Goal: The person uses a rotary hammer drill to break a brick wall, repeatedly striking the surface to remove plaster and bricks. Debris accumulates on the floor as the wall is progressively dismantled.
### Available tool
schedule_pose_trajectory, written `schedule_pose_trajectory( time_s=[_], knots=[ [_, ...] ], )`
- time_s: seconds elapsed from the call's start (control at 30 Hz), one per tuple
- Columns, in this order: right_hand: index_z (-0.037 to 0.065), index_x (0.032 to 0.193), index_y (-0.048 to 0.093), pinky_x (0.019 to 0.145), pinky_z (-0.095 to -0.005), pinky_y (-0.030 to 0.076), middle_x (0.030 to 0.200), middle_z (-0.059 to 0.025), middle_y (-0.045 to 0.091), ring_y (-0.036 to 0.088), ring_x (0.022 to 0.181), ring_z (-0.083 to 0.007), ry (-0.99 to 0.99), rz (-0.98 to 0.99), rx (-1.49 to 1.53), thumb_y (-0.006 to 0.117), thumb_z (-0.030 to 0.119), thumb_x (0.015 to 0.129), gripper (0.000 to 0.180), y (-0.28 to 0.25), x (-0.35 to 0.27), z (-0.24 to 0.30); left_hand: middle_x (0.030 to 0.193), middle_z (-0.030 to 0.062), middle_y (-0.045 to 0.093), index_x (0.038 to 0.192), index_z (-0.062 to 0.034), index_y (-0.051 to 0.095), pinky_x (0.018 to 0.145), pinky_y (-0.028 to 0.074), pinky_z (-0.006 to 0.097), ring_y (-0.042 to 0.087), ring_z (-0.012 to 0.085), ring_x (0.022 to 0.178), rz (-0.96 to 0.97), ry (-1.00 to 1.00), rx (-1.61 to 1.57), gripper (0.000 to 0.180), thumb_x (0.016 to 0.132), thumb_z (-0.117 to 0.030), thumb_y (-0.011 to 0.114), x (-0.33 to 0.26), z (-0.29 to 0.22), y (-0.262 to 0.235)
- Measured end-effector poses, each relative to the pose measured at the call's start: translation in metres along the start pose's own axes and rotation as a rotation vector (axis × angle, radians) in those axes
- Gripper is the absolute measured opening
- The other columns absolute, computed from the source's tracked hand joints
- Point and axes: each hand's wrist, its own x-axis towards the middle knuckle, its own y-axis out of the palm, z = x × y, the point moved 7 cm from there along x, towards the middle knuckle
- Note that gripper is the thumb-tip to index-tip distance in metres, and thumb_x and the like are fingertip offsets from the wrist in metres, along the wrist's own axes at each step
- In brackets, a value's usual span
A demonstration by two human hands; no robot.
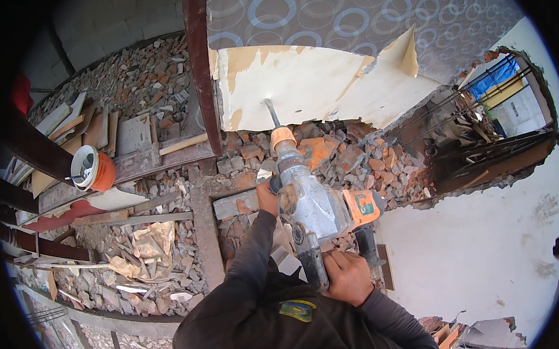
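Observation:
A grey and orange demolition hammer (315, 204) is held in front of my chest, pointing away from me. Its steel chisel (272, 113) reaches the bare white plaster (296, 81) below torn, circle-patterned wallpaper (336, 21). The tip seems to touch the wall beside a small mark. My left hand (267, 197) is closed at the side of the tool's front body, with the side grip mostly hidden. My right hand (348, 277) wraps around the black rear handle, its fingers partly hidden. Broken bricks (349, 156) lie along the wall's foot, under the chisel.
At left, a white and orange bucket (105, 172) stands by wooden planks (134, 137). A dark red post (200, 65) rises beside the wall. Rubble (157, 256) covers the floor on the left. On the right, a ragged wall opening (494, 121) shows bars and debris.

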Motion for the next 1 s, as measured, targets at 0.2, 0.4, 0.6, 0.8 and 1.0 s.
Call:
schedule_pose_trajectory(
  time_s=[0.2, 0.4, 0.6, 0.8, 1.0],
  knots=[
    [0.003, 0.089, 0.059, 0.065, -0.0391, 0.052, 0.079, -0.0097, 0.059, 0.065, 0.070, -0.0290, 0.004, 0.031, 0.026, 0.076, 0.028, 0.064, 0.038, 0.002, 0.000, -0.024, 0.086, 0.0039, 0.074, 0.091, 0.0033, 0.074, 0.070, 0.053, 0.030, 0.064, 0.0084, 0.077, 0.049, 0.138, 0.172, 0.018, 0.077, -0.007, 0.081, -0.001, -0.024, 0.010],
    [0.004, 0.088, 0.060, 0.064, -0.0390, 0.052, 0.079, -0.0093, 0.059, 0.064, 0.069, -0.0289, -0.029, 0.060, 0.030, 0.076, 0.026, 0.063, 0.037, -0.006, 0.002, -0.030, 0.085, 0.0040, 0.074, 0.091, 0.0039, 0.074, 0.070, 0.053, 0.029, 0.064, 0.0085, 0.075, 0.037, 0.128, 0.206, 0.020, 0.078, -0.009, 0.081, 0.000, -0.033, 0.018],
    [0.004, 0.089, 0.061, 0.063, -0.0393, 0.052, 0.079, -0.0097, 0.060, 0.065, 0.068, -0.0288, 0.009, 0.042, 0.077, 0.076, 0.025, 0.065, 0.035, -0.017, 0.001, -0.031, 0.075, 0.0035, 0.070, 0.081, 0.0017, 0.070, 0.062, 0.049, 0.031, 0.062, 0.0095, 0.069, 0.028, 0.190, 0.363, 0.016, 0.081, -0.013, 0.076, -0.008, -0.054, 0.021],
    [0.004, 0.086, 0.061, 0.063, -0.0397, 0.053, 0.077, -0.0107, 0.060, 0.066, 0.067, -0.0298, 0.007, -0.003, 0.113, 0.076, 0.026, 0.066, 0.033, -0.012, 0.005, -0.029, 0.073, 0.0075, 0.071, 0.081, 0.0030, 0.071, 0.063, 0.051, 0.033, 0.063, 0.0103, 0.069, 0.027, 0.253, 0.549, 0.018, 0.079, -0.014, 0.078, -0.009, -0.076, 0.016],
    [0.003, 0.085, 0.061, 0.061, -0.0411, 0.053, 0.079, -0.0122, 0.062, 0.065, 0.065, -0.0321, 0.000, -0.023, 0.171, 0.076, 0.026, 0.064, 0.034, -0.011, 0.006, -0.031, 0.075, 0.0078, 0.071, 0.082, 0.0026, 0.071, 0.065, 0.051, 0.033, 0.062, 0.0100, 0.072, 0.013, 0.294, 0.569, 0.014, 0.079, -0.010, 0.075, -0.008, -0.077, 0.013]
  ],
)
